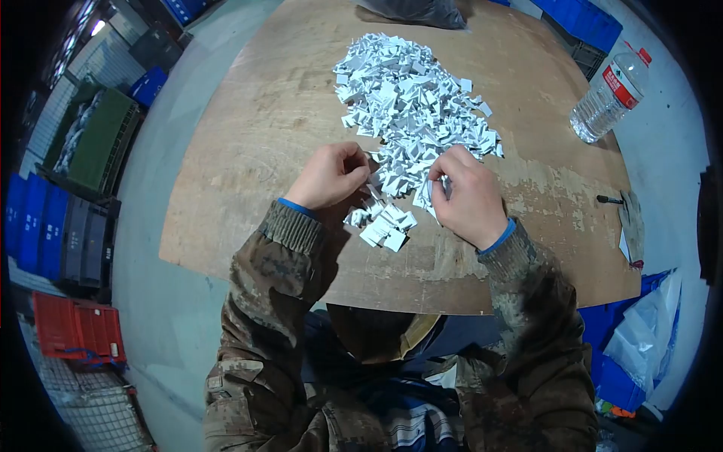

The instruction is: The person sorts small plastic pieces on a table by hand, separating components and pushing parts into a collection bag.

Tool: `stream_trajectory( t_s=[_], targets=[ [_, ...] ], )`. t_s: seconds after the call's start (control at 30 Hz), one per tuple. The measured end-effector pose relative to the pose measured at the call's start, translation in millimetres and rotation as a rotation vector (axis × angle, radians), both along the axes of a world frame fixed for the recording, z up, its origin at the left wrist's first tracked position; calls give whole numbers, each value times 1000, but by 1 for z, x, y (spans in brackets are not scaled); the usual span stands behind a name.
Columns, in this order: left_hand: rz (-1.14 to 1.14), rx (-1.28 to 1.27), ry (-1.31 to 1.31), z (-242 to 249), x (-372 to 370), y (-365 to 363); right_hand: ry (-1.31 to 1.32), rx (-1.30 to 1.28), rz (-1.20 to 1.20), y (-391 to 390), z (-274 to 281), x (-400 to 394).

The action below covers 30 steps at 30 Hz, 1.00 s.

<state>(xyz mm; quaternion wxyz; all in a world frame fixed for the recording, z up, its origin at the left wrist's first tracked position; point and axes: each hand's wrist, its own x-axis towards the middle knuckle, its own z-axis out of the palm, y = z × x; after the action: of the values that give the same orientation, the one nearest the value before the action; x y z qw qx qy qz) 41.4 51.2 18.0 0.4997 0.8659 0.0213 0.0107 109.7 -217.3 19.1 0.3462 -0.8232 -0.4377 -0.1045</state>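
A large heap of small flat white pieces (410, 98) spreads over the wooden table from its far middle toward me. Nearer to me lies a small group of the same pieces (388, 226). My left hand (331, 175) is at the heap's near left edge, its fingers curled in a pinch; what lies between the fingertips is hidden. At the near right edge, my right hand (468, 194) is closed with thumb and fingers together, and a white piece shows partly between them. Both wrists have blue bands below camouflage cuffs.
A clear water bottle (611, 94) stands at the table's right edge. A black marker (608, 200) and a grey glove (633, 226) lie below it. A dark bag (414, 11) rests at the far edge. Blue crates (38, 226) and a red crate (79, 328) stand to the left.
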Motion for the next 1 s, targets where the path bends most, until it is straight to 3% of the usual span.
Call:
stream_trajectory(
  t_s=[0.1, 0.23, 0.43, 0.57, 0.6, 0.73, 0.9, 1.0],
  targets=[
    [92, 103, 39, 6, -3, 0, -72, 18, 39, 0, 3, -7],
    [-172, -57, 128, 10, -8, 3, -121, -223, 73, -5, 1, -9],
    [-197, -116, 219, 14, -14, 3, -186, -448, 83, -5, 4, -11],
    [-194, -296, -14, -7, -6, -20, 251, -36, 194, 4, -3, 1],
    [-198, -296, -15, -5, -6, -26, 250, -36, 190, 4, -1, 2],
    [-148, -90, -223, 7, -7, -44, 1270, 509, 210, 10, 6, 2],
    [-210, 121, -473, -2, -1, -47, 1309, 412, 263, 10, 8, 4],
    [-219, 189, -361, 4, -3, -37, 1293, 480, 174, 11, 7, -2]
  ],
)
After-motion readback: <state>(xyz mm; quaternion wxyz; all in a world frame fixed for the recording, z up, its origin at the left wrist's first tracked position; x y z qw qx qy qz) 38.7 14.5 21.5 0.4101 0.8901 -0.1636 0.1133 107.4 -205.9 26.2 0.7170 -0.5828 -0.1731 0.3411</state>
